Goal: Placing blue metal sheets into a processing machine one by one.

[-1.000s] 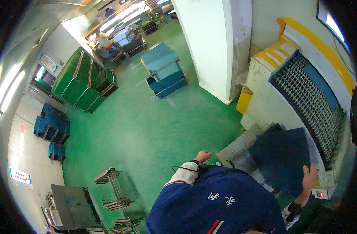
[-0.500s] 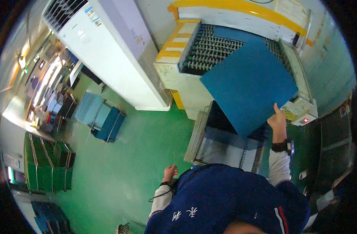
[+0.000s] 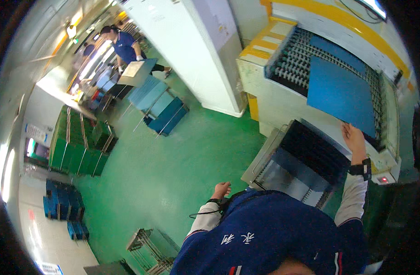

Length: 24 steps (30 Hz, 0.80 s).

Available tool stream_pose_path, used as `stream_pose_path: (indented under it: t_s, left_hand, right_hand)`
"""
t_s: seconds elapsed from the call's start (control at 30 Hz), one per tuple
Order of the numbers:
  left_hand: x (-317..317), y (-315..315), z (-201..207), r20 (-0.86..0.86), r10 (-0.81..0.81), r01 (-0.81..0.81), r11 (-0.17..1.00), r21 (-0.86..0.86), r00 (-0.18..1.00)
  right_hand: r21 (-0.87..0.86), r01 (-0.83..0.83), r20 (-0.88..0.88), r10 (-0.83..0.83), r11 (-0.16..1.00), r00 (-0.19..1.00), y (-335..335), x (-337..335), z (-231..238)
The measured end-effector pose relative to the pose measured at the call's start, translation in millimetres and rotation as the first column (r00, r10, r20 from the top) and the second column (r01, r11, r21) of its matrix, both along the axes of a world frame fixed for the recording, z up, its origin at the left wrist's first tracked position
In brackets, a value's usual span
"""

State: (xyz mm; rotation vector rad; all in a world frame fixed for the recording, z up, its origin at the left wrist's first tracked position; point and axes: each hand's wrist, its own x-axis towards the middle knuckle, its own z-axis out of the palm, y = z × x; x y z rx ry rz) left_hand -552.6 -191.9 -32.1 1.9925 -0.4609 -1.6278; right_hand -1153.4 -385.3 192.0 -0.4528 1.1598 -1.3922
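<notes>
A flat blue panel [image 3: 340,94] lies on the roller bed [image 3: 290,59] of a conveyor machine, its near edge reaching the machine's front. My right hand [image 3: 353,137] pinches that near edge by its right corner, arm stretched forward. Farther back on the rollers rests a second blue panel [image 3: 338,52]. My left hand [image 3: 222,189] hangs beside my body over the floor, fingers curled in, with nothing visible in them. Between me and the machine stands a slotted rack [image 3: 292,176] with dark panels [image 3: 310,149] upright at its far end.
A tall white cabinet unit [image 3: 196,50] stands left of the machine. Beyond it, a person [image 3: 125,48] in a blue shirt holds a board near a stack of blue panels [image 3: 157,105]. Green panels [image 3: 77,146] and an empty metal rack [image 3: 150,252] are at left.
The blue panel has gone from tilted above the rack to lying on the rollers, my right hand still at its edge. My view has swung left, bringing the other person into sight.
</notes>
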Motion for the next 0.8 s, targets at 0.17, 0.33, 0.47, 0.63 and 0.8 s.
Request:
stream_pose_path:
  t_s: [0.17,0.33,0.47,0.63,0.8]
  left_hand:
    - [9,12,-20,-0.032,-0.010,0.010,1.000,-0.015,0.999]
    - [-6,-1,-2,-0.044,-0.031,0.029,0.999,-0.045,0.999]
    - [-7,2,3,-0.018,-0.008,0.008,1.000,-0.005,1.000]
    - [6,14,-8,-0.013,-0.013,0.013,1.000,0.001,1.000]
    - [-7,5,7,-0.051,-0.029,0.028,0.999,-0.021,0.998]
  right_hand:
    - [-0.030,-0.119,-0.365,0.099,0.992,0.926,-7,25,38]
    - [-0.266,-0.137,-0.962,-0.254,0.954,0.102,-50,-9,5]
    - [-0.186,-0.176,-0.906,-0.238,0.967,-0.349,-60,24,6]
    - [-0.057,-0.148,-0.909,-0.113,0.987,-0.401,-65,47,14]
    - [-0.083,-0.122,-0.896,-0.127,0.989,-0.425,-73,33,11]
